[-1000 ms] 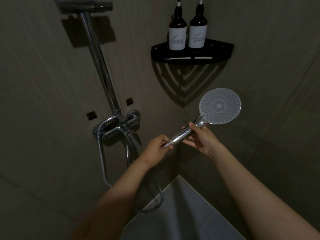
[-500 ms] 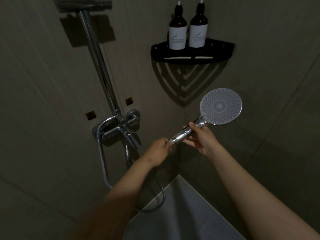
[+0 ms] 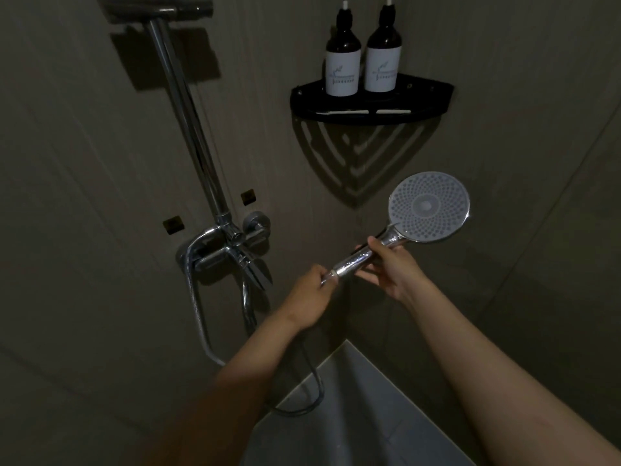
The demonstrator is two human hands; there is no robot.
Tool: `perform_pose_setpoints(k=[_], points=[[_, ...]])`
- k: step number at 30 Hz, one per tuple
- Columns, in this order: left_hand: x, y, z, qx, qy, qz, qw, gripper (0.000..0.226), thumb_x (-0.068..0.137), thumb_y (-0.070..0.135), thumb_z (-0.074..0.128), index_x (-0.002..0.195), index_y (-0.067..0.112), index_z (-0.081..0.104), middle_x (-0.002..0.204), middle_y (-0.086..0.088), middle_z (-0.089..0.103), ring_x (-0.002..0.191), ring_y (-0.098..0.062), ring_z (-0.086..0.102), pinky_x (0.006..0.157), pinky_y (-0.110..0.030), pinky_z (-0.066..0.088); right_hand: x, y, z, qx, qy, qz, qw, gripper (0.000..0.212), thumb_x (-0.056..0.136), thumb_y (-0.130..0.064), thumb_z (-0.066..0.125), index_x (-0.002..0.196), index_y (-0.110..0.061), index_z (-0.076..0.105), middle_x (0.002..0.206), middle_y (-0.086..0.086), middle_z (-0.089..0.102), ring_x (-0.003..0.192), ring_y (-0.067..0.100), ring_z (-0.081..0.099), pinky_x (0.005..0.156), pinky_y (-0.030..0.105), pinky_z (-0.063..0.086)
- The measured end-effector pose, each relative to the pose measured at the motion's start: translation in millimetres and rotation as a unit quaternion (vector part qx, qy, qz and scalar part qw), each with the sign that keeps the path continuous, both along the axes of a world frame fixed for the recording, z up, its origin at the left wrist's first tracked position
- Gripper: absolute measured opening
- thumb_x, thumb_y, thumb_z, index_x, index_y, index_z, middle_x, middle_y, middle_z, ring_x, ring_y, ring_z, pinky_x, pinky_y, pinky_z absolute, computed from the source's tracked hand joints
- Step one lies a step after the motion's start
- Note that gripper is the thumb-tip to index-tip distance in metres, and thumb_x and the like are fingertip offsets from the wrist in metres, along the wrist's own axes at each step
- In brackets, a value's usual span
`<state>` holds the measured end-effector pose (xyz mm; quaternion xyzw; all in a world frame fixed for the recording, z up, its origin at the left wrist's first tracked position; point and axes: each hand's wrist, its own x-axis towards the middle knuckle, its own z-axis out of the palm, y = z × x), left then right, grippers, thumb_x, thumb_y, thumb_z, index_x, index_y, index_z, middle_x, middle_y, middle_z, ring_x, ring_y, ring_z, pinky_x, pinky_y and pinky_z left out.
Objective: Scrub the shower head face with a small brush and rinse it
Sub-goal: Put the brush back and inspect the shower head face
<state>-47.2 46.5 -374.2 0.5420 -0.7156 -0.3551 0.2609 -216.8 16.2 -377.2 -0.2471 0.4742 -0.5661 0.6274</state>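
Note:
The chrome hand shower head (image 3: 428, 207) is held up in the shower corner, its round grey nozzle face turned toward me. My right hand (image 3: 389, 269) grips the upper part of its handle, thumb on top. My left hand (image 3: 311, 295) grips the handle's lower end, where the hose (image 3: 194, 297) joins. No brush shows in view.
The chrome mixer tap (image 3: 232, 250) and riser pipe (image 3: 188, 119) are fixed on the left wall. A black corner shelf (image 3: 369, 102) carries two dark pump bottles (image 3: 342, 62). The hose loops down toward the pale floor (image 3: 353, 415).
Both hands and the shower head have stayed almost in place, with only a slight drift to the right.

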Motion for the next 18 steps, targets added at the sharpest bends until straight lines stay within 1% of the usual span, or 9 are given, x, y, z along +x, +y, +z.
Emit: perform_pose_setpoints(k=[2,3,5,8,10,12,14,16,18], points=[[-1.1,-4.4,0.6,0.005,-0.025,-0.009,1.000,0.026,0.097,0.020,0.040,0.095,0.002,0.058,0.080,-0.016,0.055,0.076,-0.026,0.051,0.067,-0.030,0.033,-0.7,-0.6,2.3,-0.006,0.011,0.003,1.000,0.010,0.094,-0.016,0.053,0.104,-0.014,0.052,0.095,0.007,0.066,0.089,0.023,0.065,0.072,0.043,0.054],[0.0,-5.5,0.5,0.000,-0.022,-0.018,1.000,0.023,0.097,0.019,0.042,0.092,0.003,0.058,0.076,-0.011,0.053,0.075,-0.024,0.050,0.067,-0.031,0.034,-1.0,-0.6,3.6,-0.008,0.013,0.003,1.000,0.006,0.094,-0.015,0.052,0.100,-0.015,0.052,0.094,0.007,0.065,0.088,0.022,0.065,0.069,0.042,0.054],[3.4,-5.9,1.7,-0.008,0.009,-0.033,0.999,0.008,0.093,0.015,0.051,0.086,0.011,0.048,0.070,0.004,0.045,0.066,-0.010,0.043,0.064,-0.029,0.033,-1.8,-0.3,5.6,-0.007,0.013,0.001,1.000,0.006,0.094,-0.015,0.052,0.100,-0.015,0.051,0.095,0.007,0.065,0.088,0.023,0.064,0.069,0.041,0.054],[7.6,-5.7,2.8,-0.023,0.038,-0.043,0.998,0.022,0.085,0.009,0.060,0.086,0.014,0.039,0.071,0.009,0.045,0.063,-0.002,0.040,0.058,-0.017,0.034,-1.4,1.0,7.4,-0.008,0.008,-0.001,1.000,0.019,0.094,-0.016,0.052,0.113,-0.014,0.049,0.099,0.008,0.065,0.090,0.024,0.064,0.069,0.041,0.054],[7.4,-5.0,2.9,-0.019,0.042,-0.038,0.998,0.024,0.084,0.012,0.063,0.087,0.015,0.040,0.071,0.009,0.047,0.062,-0.002,0.042,0.055,-0.013,0.034,-0.4,1.7,7.3,-0.009,0.004,-0.001,1.000,0.020,0.094,-0.016,0.052,0.114,-0.014,0.049,0.100,0.008,0.065,0.093,0.025,0.064,0.070,0.041,0.054],[3.8,-6.5,2.6,0.008,0.032,-0.019,0.999,0.017,0.087,0.021,0.060,0.089,0.015,0.045,0.076,0.004,0.054,0.062,-0.005,0.044,0.056,-0.020,0.035,0.0,2.9,7.0,-0.009,0.007,0.001,1.000,0.022,0.094,-0.016,0.053,0.115,-0.013,0.049,0.101,0.008,0.065,0.098,0.027,0.063,0.072,0.042,0.054],[-0.2,-9.1,2.7,0.052,0.011,-0.002,0.999,0.011,0.093,0.025,0.048,0.086,0.017,0.050,0.083,-0.004,0.061,0.062,-0.009,0.046,0.057,-0.026,0.035,0.2,2.6,6.8,-0.009,0.011,0.002,1.000,0.026,0.094,-0.016,0.053,0.119,-0.013,0.048,0.100,0.008,0.065,0.098,0.028,0.063,0.070,0.041,0.054],[-0.2,-12.0,1.4,0.070,-0.008,-0.026,0.997,0.024,0.095,0.022,0.042,0.074,0.021,0.052,0.084,-0.011,0.061,0.063,-0.013,0.047,0.062,-0.027,0.035,-0.4,2.4,6.6,-0.010,0.011,0.003,1.000,0.024,0.094,-0.016,0.053,0.117,-0.014,0.047,0.098,0.007,0.065,0.092,0.025,0.064,0.069,0.042,0.054],[2.2,-11.6,-0.2,0.053,0.014,-0.048,0.997,0.025,0.092,0.016,0.051,0.068,0.024,0.050,0.079,-0.010,0.060,0.063,-0.012,0.048,0.064,-0.027,0.038,-1.8,2.7,5.6,-0.010,0.013,0.005,1.000,0.023,0.094,-0.015,0.052,0.117,-0.014,0.047,0.097,0.007,0.065,0.090,0.023,0.064,0.070,0.042,0.054]])
